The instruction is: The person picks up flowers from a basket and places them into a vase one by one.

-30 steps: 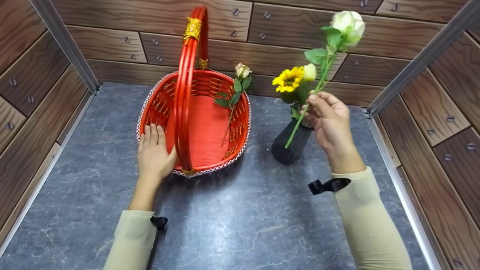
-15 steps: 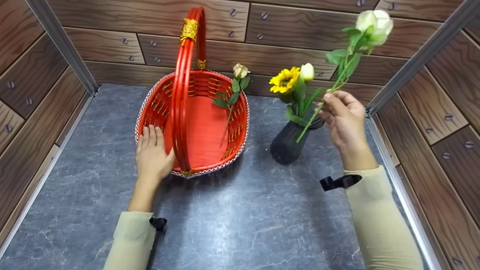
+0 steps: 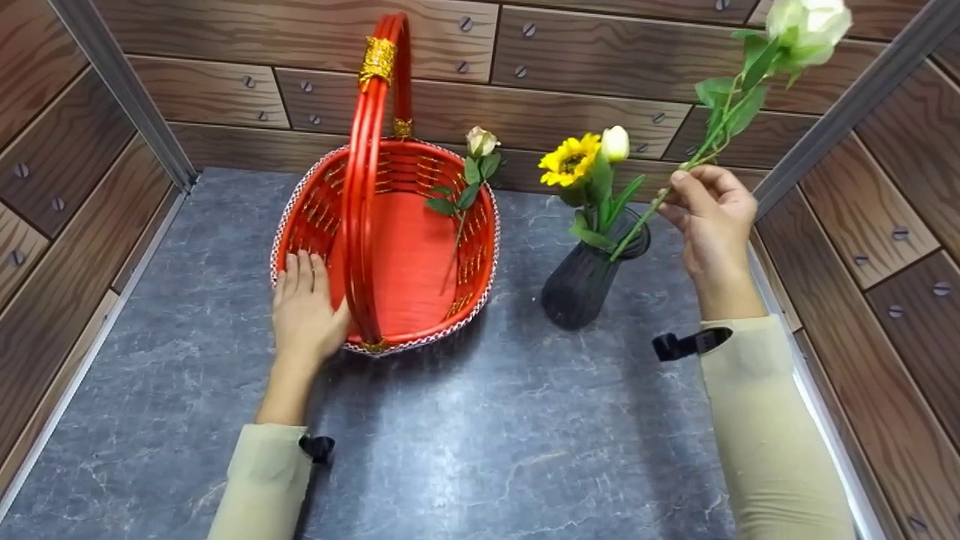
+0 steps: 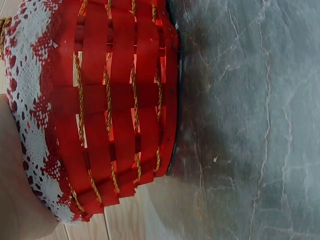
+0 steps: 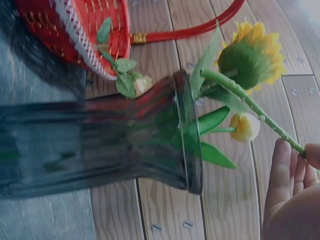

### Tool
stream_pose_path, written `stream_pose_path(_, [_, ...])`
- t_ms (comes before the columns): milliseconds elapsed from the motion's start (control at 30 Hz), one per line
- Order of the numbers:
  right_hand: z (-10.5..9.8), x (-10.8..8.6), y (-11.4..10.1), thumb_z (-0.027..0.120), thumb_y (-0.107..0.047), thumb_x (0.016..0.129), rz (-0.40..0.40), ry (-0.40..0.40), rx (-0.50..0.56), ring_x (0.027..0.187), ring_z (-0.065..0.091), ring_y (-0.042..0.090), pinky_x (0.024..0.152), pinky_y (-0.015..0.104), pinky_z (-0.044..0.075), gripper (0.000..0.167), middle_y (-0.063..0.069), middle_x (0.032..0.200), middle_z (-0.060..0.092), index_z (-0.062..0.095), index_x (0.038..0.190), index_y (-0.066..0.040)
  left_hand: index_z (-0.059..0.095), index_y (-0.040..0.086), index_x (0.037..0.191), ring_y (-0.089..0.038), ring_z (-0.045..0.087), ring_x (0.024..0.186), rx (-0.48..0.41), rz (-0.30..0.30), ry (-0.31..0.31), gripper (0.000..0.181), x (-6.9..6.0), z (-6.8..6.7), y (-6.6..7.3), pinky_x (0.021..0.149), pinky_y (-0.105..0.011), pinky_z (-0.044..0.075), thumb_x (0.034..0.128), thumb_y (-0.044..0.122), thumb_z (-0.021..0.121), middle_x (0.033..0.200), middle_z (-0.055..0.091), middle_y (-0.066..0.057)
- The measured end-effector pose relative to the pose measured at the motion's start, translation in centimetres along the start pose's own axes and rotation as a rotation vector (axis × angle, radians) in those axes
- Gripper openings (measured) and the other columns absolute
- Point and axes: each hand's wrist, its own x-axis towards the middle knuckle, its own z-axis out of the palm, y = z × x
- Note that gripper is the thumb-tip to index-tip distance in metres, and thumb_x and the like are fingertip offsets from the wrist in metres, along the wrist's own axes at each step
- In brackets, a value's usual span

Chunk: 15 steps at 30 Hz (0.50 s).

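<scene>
A white rose (image 3: 808,34) with a long green stem is pinched between the thumb and fingers of my right hand (image 3: 716,225). Its lower stem end (image 5: 215,76) is just above the rim of the dark glass vase (image 3: 581,289), apart from the mouth in the right wrist view. In the vase stand a yellow sunflower (image 3: 570,160) and a white tulip (image 3: 615,144). My left hand (image 3: 304,307) rests over the left rim of a red woven basket (image 3: 409,255), fingers extended inside it. A small pale rose (image 3: 481,142) leans against the basket's right inner wall.
The basket's tall arched handle (image 3: 364,195) rises beside my left hand. Grey marbled tabletop (image 3: 465,450) lies in front of the basket and vase. Wood-patterned panels (image 3: 585,67) enclose the back and both sides.
My right hand has moved right and slightly up with the white rose, bringing the stem's lower end over by the vase mouth. My left hand stays on the basket.
</scene>
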Motion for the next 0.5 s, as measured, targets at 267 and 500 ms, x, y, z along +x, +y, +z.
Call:
stream_pose_path(267, [-0.5, 0.9, 0.3, 0.077, 0.003, 0.083, -0.039, 0.038, -0.008, 0.065, 0.067, 0.020, 0.056, 0.027, 0.059, 0.020, 0.012, 0.084, 0.066, 0.059, 0.091, 0.004, 0.023, -0.007, 0.154, -0.040, 0.007, 0.153, -0.013, 0.004, 0.033, 0.081, 0.1, 0.1, 0.1, 0.125, -0.048, 0.003, 0.1013, 0.054, 0.032, 0.162, 0.017, -0.027])
stream_pose_path(500, [-0.9, 1.0, 1.5, 0.075, 0.006, 0.084, -0.023, 0.031, -0.021, 0.069, 0.067, 0.019, 0.058, 0.027, 0.060, 0.017, 0.011, 0.084, 0.066, 0.059, 0.090, 0.004, 0.024, -0.007, 0.154, -0.041, 0.008, 0.153, -0.010, 0.000, 0.039, 0.080, -0.1, 0.1, 0.0, 0.125, -0.049, 0.003, 0.1015, 0.053, 0.033, 0.162, 0.018, -0.028])
